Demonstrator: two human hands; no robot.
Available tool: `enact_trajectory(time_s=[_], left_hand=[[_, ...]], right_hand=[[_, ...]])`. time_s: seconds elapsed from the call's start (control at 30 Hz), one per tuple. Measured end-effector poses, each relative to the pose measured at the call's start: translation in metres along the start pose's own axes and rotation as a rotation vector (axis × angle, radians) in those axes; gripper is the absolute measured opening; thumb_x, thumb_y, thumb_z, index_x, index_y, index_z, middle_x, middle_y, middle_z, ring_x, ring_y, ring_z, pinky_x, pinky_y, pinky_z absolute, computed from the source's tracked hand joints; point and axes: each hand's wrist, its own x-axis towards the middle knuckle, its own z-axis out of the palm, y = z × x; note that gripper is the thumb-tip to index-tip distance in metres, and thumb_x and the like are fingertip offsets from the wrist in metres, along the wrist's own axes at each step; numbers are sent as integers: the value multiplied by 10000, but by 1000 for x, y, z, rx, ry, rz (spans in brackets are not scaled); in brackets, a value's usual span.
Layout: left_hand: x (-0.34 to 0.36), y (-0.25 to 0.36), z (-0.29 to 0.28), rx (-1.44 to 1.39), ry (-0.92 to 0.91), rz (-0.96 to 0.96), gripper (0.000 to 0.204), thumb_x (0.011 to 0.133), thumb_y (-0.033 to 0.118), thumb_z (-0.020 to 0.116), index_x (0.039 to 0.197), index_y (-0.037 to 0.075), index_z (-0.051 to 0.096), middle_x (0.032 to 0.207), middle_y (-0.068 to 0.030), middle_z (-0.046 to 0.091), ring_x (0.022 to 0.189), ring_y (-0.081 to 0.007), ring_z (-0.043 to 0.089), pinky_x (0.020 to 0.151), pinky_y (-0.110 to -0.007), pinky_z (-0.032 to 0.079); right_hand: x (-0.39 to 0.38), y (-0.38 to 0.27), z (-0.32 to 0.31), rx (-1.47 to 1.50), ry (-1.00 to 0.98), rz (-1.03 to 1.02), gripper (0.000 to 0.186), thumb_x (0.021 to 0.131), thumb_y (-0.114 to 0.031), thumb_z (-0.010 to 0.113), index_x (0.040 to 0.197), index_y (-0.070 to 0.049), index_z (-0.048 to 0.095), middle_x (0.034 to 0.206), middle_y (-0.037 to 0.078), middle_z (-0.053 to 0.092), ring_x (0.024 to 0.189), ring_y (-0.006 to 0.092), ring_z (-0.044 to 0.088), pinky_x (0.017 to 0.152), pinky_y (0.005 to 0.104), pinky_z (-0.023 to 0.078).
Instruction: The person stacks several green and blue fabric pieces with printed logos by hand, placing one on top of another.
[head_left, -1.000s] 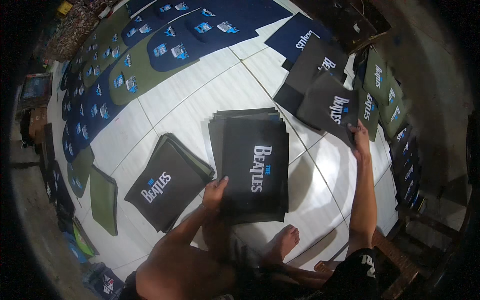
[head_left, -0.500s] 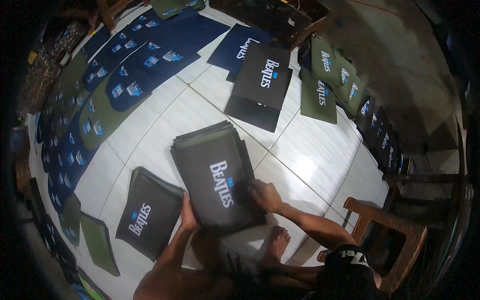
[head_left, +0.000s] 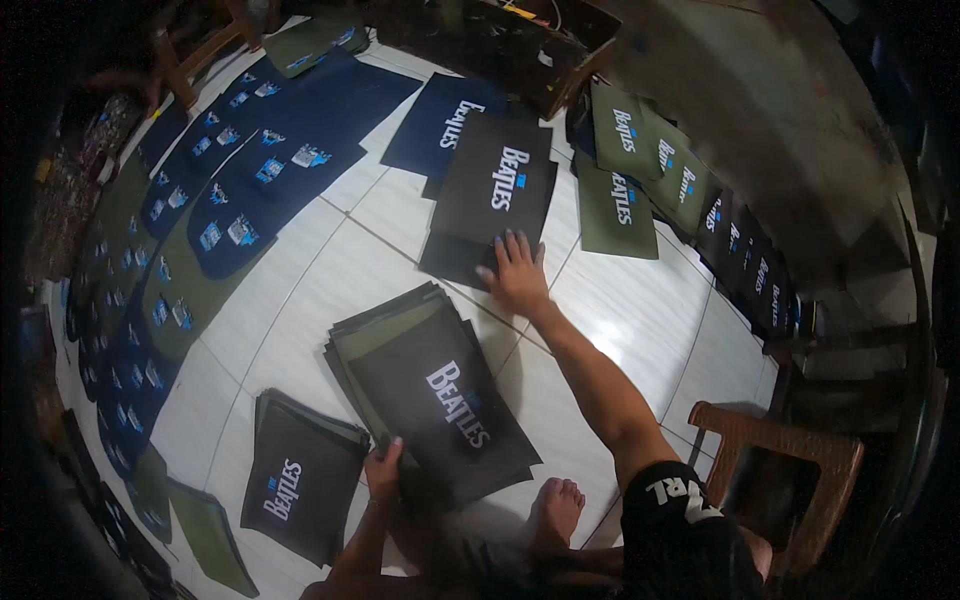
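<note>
- Landmark: the central stack of dark printed panels (head_left: 410, 375), lying slightly fanned on the white tile floor (head_left: 300, 290); white-and-blue lettering on its top panel.
- Left hand (head_left: 384, 468): at the near left edge of the central stack, touching; cannot tell whether its grip is closed on the edge, fingers partly hidden.
- Right hand (head_left: 520, 275): beyond the central stack, grip wide, fingers spread over the near edge of the charcoal panels (head_left: 475, 200).
- Smaller panel stack (head_left: 315, 450): just left of the central stack.
- Olive panels (head_left: 610, 235): beyond and right of the central stack.
- Brown chair (head_left: 745, 425): right of the central stack, well apart.
</note>
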Motion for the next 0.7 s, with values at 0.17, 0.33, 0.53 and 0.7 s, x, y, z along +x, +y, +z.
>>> enact_trajectory(time_s=[0.17, 0.33, 0.53, 0.7], left_hand=[[-4, 0, 5, 45, -91, 104, 174, 817, 131, 688, 828, -39, 656, 729, -34, 635, 665, -111, 586, 584, -288, 449], [0, -7, -1, 66, -72, 145, 226, 834, 178, 678, 851, -44, 646, 747, -27, 626, 681, -128, 557, 627, -314, 440], [12, -34, -14, 276, -19, 466, 233, 857, 186, 656, 888, -44, 643, 771, -22, 629, 687, -127, 542, 634, -313, 433], [14, -34, -23, 85, -50, 181, 252, 850, 212, 684, 854, -33, 624, 736, 6, 592, 656, -100, 500, 607, -305, 406]], right_hand=[[-59, -14, -2, 80, 5, -66, 562, 908, -414, 541, 1301, -16, 488, 1372, 205, 433, 1325, 377, 335, 1085, 599, 210], [-60, 1, -11, 344, 4, -68, 500, 838, -252, 662, 1244, -12, 495, 1285, 202, 478, 1236, 384, 410, 1060, 482, 324], [-10, 4, -23, 535, 190, 707, 593, 731, -233, 761, 1156, 70, 481, 1075, 299, 574, 1036, 445, 564, 915, 449, 458], [11, -10, -2, 521, 118, 880, 408, 648, -202, 759, 925, 66, 625, 855, 267, 665, 833, 423, 655, 767, 451, 525]])
